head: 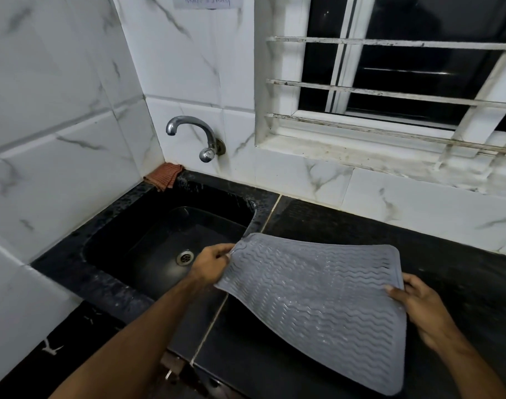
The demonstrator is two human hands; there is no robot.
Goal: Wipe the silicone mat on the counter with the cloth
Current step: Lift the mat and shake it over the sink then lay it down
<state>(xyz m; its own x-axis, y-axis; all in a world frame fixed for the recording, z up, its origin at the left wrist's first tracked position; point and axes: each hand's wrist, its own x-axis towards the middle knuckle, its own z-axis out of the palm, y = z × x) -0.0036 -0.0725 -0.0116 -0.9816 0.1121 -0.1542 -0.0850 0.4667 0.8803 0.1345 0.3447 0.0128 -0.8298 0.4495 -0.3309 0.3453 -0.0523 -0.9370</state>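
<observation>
A grey silicone mat [318, 300] with wavy ridges is held up off the black counter [461, 272], bent and sloping toward me. My left hand [214, 262] pinches its far left corner, just over the sink's right edge. My right hand [418, 306] grips the mat's right edge, thumb on top. A reddish-brown cloth [165, 175] lies folded in the back corner of the counter behind the sink, under the tap, away from both hands.
A black sink [148, 240] with a metal drain [185, 257] sits left of the mat. A chrome tap [197, 136] juts from the marble-tiled wall. A barred window [404, 82] with a grimy sill runs along the back right.
</observation>
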